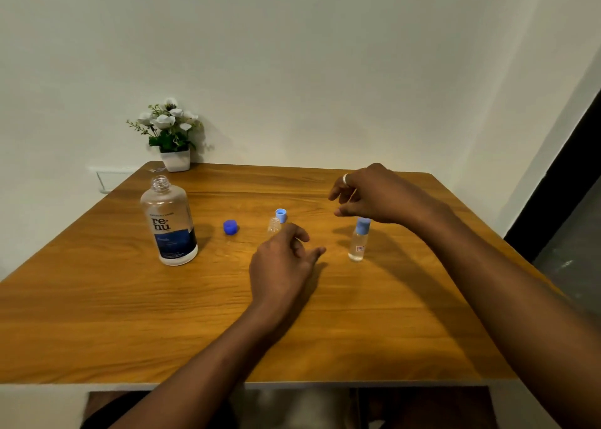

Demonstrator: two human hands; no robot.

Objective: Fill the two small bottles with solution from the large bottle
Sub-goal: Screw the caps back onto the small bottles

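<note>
Left hand (283, 262) sits loose and empty beside the open small bottle (274, 225); right hand (374, 194) hovers empty over the capped small bottle (357, 243). Next, probably: pour from the large bottle (169, 223).

Large bottle (169, 223) left on table (97, 315), loose cap (230, 227) beside it, capped bottle (358, 243) right

Brown wooden table (130, 315) bears: large clear labelled bottle (169, 223), dark-blue cap (230, 227), light-blue cap (281, 215), open small clear bottle (273, 226), capped small bottle (358, 241), white flowerpot (175, 159).
</note>
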